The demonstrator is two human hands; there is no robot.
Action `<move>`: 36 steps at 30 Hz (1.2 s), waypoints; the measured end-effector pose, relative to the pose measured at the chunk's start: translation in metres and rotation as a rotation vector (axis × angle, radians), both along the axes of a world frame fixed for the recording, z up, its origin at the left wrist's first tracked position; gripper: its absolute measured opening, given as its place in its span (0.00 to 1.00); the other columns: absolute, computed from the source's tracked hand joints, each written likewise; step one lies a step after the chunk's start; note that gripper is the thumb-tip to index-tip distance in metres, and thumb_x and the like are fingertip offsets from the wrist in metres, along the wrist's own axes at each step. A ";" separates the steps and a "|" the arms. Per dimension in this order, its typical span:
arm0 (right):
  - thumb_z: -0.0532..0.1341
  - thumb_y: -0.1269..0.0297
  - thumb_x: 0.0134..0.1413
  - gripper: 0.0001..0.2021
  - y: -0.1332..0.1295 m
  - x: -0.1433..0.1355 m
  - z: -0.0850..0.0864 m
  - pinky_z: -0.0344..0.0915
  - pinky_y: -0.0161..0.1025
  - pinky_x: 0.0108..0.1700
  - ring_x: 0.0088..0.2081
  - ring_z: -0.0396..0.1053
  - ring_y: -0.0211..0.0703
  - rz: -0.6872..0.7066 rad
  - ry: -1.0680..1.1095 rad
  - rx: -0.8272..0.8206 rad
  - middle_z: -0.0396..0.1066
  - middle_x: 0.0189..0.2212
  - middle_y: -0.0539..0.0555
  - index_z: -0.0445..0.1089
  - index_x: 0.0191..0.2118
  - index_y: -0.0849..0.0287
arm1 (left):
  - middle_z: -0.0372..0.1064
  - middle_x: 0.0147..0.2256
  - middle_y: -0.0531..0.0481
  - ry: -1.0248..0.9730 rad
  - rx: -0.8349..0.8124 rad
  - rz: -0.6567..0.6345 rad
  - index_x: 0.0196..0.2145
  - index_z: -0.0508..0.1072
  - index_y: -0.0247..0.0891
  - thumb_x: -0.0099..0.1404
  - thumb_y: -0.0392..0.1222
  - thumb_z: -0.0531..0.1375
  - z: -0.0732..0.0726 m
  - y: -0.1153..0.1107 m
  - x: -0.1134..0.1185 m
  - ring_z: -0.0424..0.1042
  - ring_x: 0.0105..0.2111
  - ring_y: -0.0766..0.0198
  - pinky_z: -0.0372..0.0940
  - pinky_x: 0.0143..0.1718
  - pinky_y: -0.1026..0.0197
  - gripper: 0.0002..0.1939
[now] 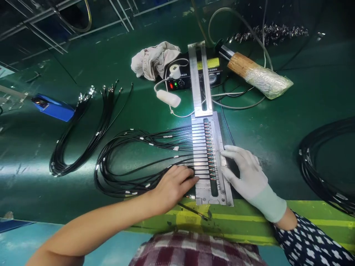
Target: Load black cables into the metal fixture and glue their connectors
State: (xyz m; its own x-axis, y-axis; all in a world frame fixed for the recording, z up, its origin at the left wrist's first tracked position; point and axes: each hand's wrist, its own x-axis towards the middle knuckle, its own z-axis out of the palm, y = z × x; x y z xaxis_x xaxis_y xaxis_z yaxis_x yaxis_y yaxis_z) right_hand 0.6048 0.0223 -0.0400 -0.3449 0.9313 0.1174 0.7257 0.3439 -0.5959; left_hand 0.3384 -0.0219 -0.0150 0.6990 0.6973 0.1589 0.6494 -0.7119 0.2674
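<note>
A metal fixture (200, 192) lies on the green table with a row of black cables (166, 133) laid side by side across it, their stripped ends over its dark slot. My left hand (173, 186), bare, is at the fixture's left edge, its fingers closed on one of the lowest cables. My right hand (246, 175) wears a white glove and touches the fixture's right edge with thumb and fingertips spread apart. One loose cable end (203, 217) lies below the fixture on the yellow-green strip. A slotted metal plate (196, 92) extends from the fixture's far end.
Behind the plate stands a black control box (183, 82) with a crumpled cloth (155, 61). A soldering iron with wrapped handle (249, 72) lies behind right, near scattered metal pieces (271, 34). Cable bundles (62, 162) and a blue tool (54, 108) are left; coiled cable (313, 173) is right.
</note>
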 end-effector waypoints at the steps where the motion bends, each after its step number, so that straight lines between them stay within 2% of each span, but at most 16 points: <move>1: 0.55 0.57 0.63 0.14 0.000 0.000 0.000 0.59 0.60 0.56 0.56 0.63 0.58 0.002 -0.002 0.003 0.66 0.56 0.56 0.66 0.53 0.51 | 0.69 0.42 0.41 0.032 0.051 0.026 0.54 0.69 0.35 0.73 0.32 0.48 -0.002 -0.005 -0.001 0.67 0.42 0.57 0.59 0.42 0.55 0.17; 4: 0.55 0.57 0.63 0.14 0.001 0.000 -0.001 0.59 0.60 0.56 0.55 0.63 0.58 0.002 -0.002 0.005 0.66 0.56 0.56 0.66 0.53 0.50 | 0.68 0.40 0.43 0.137 0.113 0.080 0.59 0.66 0.36 0.72 0.30 0.47 -0.007 -0.019 -0.005 0.63 0.40 0.57 0.54 0.44 0.52 0.21; 8: 0.55 0.57 0.62 0.14 0.003 0.000 -0.002 0.60 0.60 0.54 0.55 0.63 0.59 0.007 0.000 0.008 0.67 0.55 0.56 0.66 0.52 0.51 | 0.66 0.36 0.46 0.096 -0.008 0.058 0.63 0.61 0.36 0.71 0.28 0.46 -0.016 -0.024 -0.012 0.61 0.36 0.60 0.54 0.40 0.56 0.25; 10: 0.55 0.57 0.63 0.14 0.004 0.000 -0.002 0.60 0.59 0.53 0.55 0.63 0.58 0.007 -0.005 0.020 0.67 0.55 0.56 0.66 0.51 0.51 | 0.65 0.36 0.46 0.067 -0.020 0.059 0.62 0.62 0.36 0.71 0.30 0.46 -0.017 -0.021 -0.012 0.61 0.35 0.60 0.53 0.37 0.58 0.24; 13: 0.54 0.55 0.64 0.14 0.003 0.000 -0.003 0.60 0.59 0.54 0.56 0.62 0.58 0.005 -0.016 0.036 0.67 0.55 0.56 0.66 0.52 0.51 | 0.64 0.35 0.46 0.087 0.046 0.055 0.58 0.66 0.36 0.70 0.32 0.48 -0.015 -0.014 -0.002 0.60 0.34 0.59 0.52 0.35 0.57 0.21; 18: 0.53 0.56 0.65 0.16 -0.008 0.002 -0.002 0.60 0.58 0.56 0.57 0.62 0.57 0.011 -0.023 0.062 0.65 0.57 0.56 0.64 0.56 0.51 | 0.62 0.37 0.46 0.172 0.068 -0.042 0.62 0.61 0.42 0.70 0.33 0.51 -0.012 0.001 0.028 0.60 0.37 0.58 0.52 0.36 0.57 0.23; 20: 0.54 0.56 0.65 0.17 -0.013 0.004 -0.002 0.60 0.58 0.57 0.57 0.62 0.56 0.003 -0.033 0.054 0.64 0.58 0.56 0.64 0.56 0.51 | 0.62 0.37 0.46 0.182 0.043 -0.035 0.62 0.61 0.41 0.70 0.33 0.52 -0.011 0.004 0.032 0.61 0.38 0.58 0.53 0.36 0.58 0.23; 24: 0.54 0.55 0.65 0.17 -0.018 0.006 -0.002 0.60 0.59 0.56 0.57 0.62 0.57 -0.014 -0.053 0.038 0.65 0.58 0.56 0.65 0.56 0.50 | 0.66 0.36 0.46 0.077 -0.018 0.052 0.54 0.68 0.36 0.71 0.32 0.49 -0.004 -0.004 0.010 0.63 0.36 0.60 0.55 0.36 0.58 0.16; 26: 0.53 0.55 0.65 0.16 -0.016 0.007 -0.003 0.60 0.60 0.56 0.57 0.62 0.58 -0.013 -0.047 0.032 0.65 0.57 0.56 0.65 0.55 0.50 | 0.68 0.35 0.46 0.017 -0.065 0.068 0.49 0.70 0.34 0.73 0.34 0.49 0.001 -0.016 -0.007 0.65 0.35 0.61 0.57 0.35 0.59 0.13; 29: 0.54 0.55 0.65 0.15 -0.014 0.007 -0.005 0.61 0.60 0.55 0.56 0.63 0.58 -0.010 -0.034 0.033 0.66 0.56 0.55 0.66 0.54 0.50 | 0.70 0.34 0.47 0.043 -0.112 0.117 0.44 0.71 0.34 0.74 0.37 0.50 0.005 -0.034 -0.026 0.66 0.34 0.61 0.59 0.35 0.58 0.10; 33: 0.53 0.55 0.65 0.15 -0.012 0.007 -0.006 0.60 0.60 0.55 0.56 0.63 0.58 -0.008 -0.039 0.027 0.66 0.56 0.55 0.66 0.54 0.50 | 0.68 0.35 0.46 0.078 -0.208 0.206 0.37 0.69 0.35 0.73 0.35 0.49 0.003 -0.046 -0.031 0.65 0.34 0.60 0.60 0.36 0.58 0.10; 36: 0.53 0.55 0.65 0.15 -0.013 0.007 -0.005 0.60 0.59 0.54 0.56 0.63 0.58 -0.006 -0.050 0.015 0.66 0.56 0.55 0.65 0.54 0.50 | 0.68 0.35 0.47 -0.040 -0.260 0.249 0.37 0.67 0.35 0.73 0.33 0.50 0.005 -0.045 -0.030 0.65 0.35 0.61 0.62 0.37 0.58 0.08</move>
State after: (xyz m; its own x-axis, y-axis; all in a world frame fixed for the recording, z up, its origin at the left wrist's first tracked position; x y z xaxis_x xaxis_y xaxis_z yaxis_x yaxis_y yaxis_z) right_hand 0.6117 0.0092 -0.0448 -0.3453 0.9315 0.1146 0.7563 0.3485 -0.5537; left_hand 0.3085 -0.0665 -0.0099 0.4993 0.8662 -0.0221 0.7796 -0.4379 0.4477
